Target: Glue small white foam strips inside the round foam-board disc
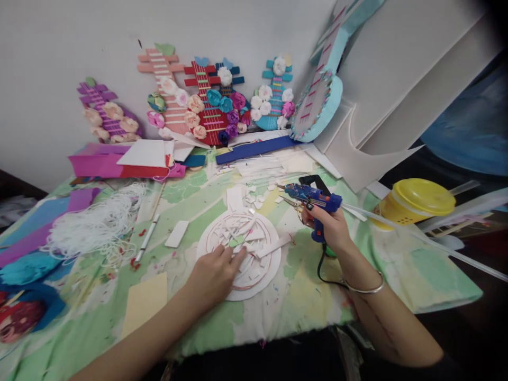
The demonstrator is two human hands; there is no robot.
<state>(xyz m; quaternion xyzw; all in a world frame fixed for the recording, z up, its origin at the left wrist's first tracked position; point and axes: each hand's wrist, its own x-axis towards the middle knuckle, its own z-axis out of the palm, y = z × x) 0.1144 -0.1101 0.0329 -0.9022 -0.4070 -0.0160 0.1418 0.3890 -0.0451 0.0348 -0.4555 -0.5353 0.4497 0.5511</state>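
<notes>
Far left: one heap of white cord, loosely tangled, lay on the patterned cloth. Next, one white pen, set aslant, and one cream sheet, flat, nearer the front edge. One small white card lay just beside the disc. Left hand: fingers rested on the white disc; whether they pinched anything could not be told. Said disc lay flat at centre, strewn with white strips. Right hand: closed round one blue glue gun, nozzle leftward, raised above the cloth. Far right: one yellow-lidded tub.
</notes>
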